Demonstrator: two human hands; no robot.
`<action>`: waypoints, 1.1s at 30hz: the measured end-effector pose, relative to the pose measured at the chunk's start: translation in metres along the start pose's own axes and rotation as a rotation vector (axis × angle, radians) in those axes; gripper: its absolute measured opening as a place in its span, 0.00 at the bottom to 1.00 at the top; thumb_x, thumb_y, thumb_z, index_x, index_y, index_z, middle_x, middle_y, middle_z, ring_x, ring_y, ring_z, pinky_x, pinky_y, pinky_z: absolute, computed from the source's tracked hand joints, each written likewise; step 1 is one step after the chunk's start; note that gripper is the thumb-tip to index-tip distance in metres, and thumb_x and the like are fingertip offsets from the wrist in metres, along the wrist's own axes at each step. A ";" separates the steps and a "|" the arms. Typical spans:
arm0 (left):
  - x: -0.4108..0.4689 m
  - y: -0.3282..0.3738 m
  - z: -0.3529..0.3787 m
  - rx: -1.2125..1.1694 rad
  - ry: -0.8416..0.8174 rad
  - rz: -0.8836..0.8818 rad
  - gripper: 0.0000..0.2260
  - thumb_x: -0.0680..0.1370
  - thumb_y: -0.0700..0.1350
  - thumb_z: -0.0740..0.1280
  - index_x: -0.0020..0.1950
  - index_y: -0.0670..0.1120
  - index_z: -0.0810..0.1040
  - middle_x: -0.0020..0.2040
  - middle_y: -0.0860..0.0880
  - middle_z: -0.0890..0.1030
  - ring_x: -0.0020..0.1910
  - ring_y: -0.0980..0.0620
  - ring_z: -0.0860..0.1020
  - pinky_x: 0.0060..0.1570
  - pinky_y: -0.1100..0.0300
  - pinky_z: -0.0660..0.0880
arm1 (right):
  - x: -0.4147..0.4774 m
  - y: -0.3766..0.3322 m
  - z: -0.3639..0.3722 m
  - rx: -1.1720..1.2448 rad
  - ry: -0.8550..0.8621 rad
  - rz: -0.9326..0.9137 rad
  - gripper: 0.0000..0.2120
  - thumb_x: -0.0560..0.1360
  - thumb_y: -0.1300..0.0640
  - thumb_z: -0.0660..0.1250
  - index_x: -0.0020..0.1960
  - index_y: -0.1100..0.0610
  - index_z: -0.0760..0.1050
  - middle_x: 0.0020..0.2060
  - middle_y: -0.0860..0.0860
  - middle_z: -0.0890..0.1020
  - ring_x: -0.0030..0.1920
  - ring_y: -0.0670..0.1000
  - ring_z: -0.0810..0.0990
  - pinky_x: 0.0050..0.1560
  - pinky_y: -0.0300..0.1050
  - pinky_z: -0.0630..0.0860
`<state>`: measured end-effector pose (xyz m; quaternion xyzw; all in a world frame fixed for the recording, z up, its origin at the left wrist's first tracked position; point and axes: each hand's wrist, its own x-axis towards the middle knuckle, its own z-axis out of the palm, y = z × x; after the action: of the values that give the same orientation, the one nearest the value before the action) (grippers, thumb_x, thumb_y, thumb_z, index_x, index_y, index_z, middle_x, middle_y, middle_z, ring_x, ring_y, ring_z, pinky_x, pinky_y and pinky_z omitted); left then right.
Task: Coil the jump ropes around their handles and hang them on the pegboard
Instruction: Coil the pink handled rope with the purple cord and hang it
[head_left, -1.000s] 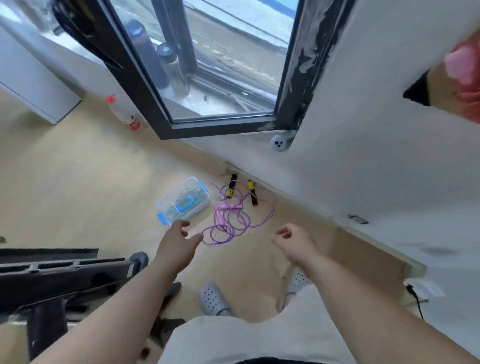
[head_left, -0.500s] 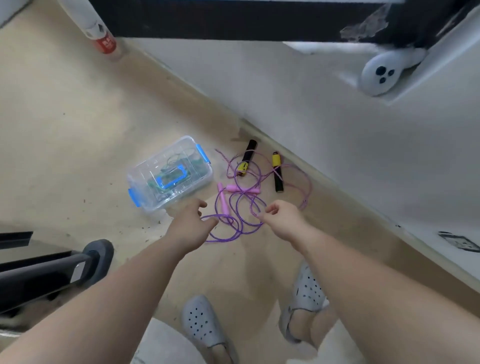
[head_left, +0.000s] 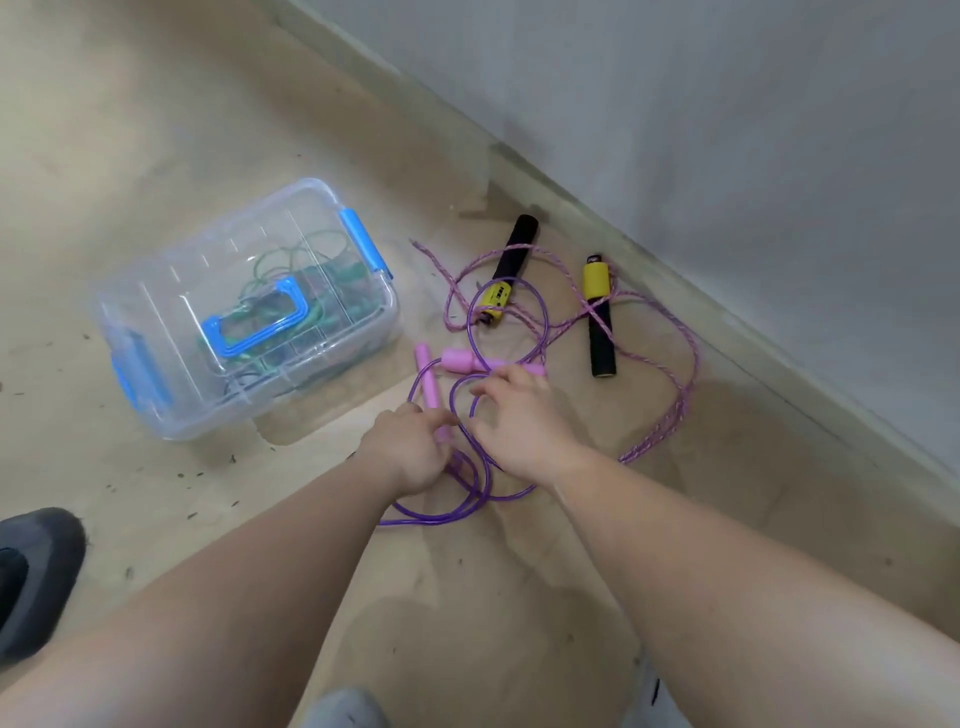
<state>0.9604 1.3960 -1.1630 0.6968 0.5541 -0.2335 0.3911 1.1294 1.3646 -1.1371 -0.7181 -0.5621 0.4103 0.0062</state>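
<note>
So the floor is beige and a bit gritty, and it meets a grey wall along the top right. The biggest thing on it is a clear box with blue latches and a green rope bundled inside, lid on. Just right of it is the tangle. A braided pink rope with two black-and-yellow handles sprawls nearest the wall. A purple rope is looped partly over it, closer to the person.

Both hands are down in the purple loops. The left hand has its fingers curled round the low end of the left pink handle. The right hand has bent fingers over the end of the right pink handle (can't tell if they're actually pinching it or the cord).
</note>
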 end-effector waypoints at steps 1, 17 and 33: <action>0.005 0.001 0.004 0.055 -0.051 -0.005 0.19 0.82 0.55 0.60 0.73 0.61 0.70 0.66 0.43 0.72 0.65 0.38 0.70 0.65 0.49 0.70 | 0.007 0.001 0.004 -0.054 -0.010 -0.046 0.20 0.77 0.47 0.65 0.68 0.44 0.74 0.73 0.47 0.66 0.71 0.55 0.64 0.71 0.52 0.65; -0.010 -0.045 0.021 -0.074 0.114 -0.155 0.08 0.76 0.53 0.67 0.37 0.61 0.75 0.49 0.52 0.83 0.55 0.42 0.76 0.50 0.54 0.73 | 0.069 -0.034 0.018 -0.722 -0.136 -0.237 0.22 0.79 0.54 0.57 0.73 0.45 0.69 0.66 0.55 0.72 0.69 0.60 0.64 0.68 0.56 0.61; -0.038 -0.028 0.013 0.217 0.133 -0.043 0.12 0.81 0.55 0.60 0.62 0.59 0.79 0.54 0.47 0.78 0.59 0.42 0.74 0.56 0.53 0.70 | 0.009 -0.042 -0.012 -0.378 -0.147 -0.304 0.20 0.80 0.52 0.60 0.71 0.37 0.72 0.68 0.50 0.67 0.62 0.56 0.75 0.62 0.54 0.69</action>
<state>0.9249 1.3653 -1.1500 0.7368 0.5651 -0.2540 0.2706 1.1027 1.3923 -1.1146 -0.5820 -0.7293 0.3433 -0.1075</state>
